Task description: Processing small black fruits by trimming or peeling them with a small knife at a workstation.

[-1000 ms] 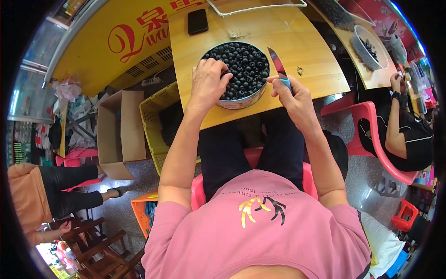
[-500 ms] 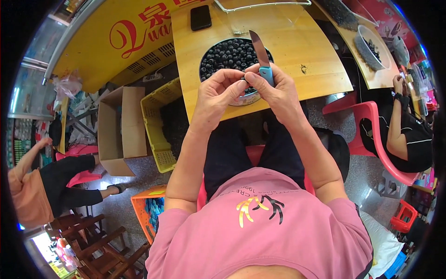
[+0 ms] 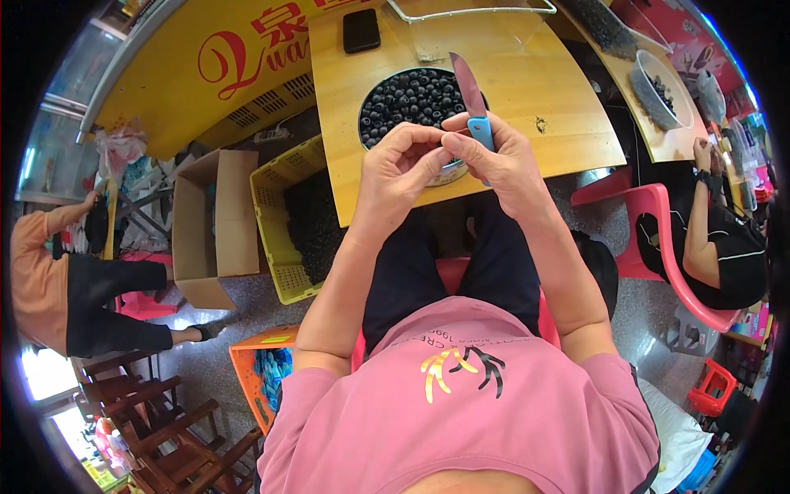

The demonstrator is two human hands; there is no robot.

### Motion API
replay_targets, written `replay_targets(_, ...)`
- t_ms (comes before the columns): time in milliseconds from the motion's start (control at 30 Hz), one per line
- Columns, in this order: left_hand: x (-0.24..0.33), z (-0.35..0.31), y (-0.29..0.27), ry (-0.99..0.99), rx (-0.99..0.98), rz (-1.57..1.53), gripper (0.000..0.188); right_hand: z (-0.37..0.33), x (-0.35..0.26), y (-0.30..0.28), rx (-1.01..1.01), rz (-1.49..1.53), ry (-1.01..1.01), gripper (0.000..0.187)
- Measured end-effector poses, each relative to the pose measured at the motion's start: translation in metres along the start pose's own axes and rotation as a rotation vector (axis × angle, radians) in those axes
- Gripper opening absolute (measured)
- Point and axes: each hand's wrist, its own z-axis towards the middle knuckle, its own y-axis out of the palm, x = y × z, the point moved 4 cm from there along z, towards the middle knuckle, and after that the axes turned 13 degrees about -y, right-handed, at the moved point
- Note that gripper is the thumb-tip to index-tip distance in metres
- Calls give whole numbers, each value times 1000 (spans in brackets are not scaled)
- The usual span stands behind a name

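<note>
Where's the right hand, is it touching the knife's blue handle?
Touching. The head view shows it: the right hand wraps around the knife's blue handle, covering part of it, with no gap between them.

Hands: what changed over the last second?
The left hand lifted off the dark round pieces and came right; the right hand moved left to meet it, fingertips together. Any piece between them is hidden. The knife stayed in the right hand, the tub on the table.
</note>
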Motion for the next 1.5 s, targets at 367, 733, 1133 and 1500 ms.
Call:
replay_targets(367,-27,2,6,-96,-21,-478,18,0,-5,5,-12,72,-19,27)
replay_targets(733,-24,3,2,-26,-5,-526,18,-9,-17,6,-63,-499,-434,18)
replay_targets(1133,-21,4,5,-7,-26,-580,15,-12,-23,9,-103,-842,-617,17)
replay_targets(1500,-12,4,5,116,-88,-556,16,-10,-28,9,-116,-891,-735,22)
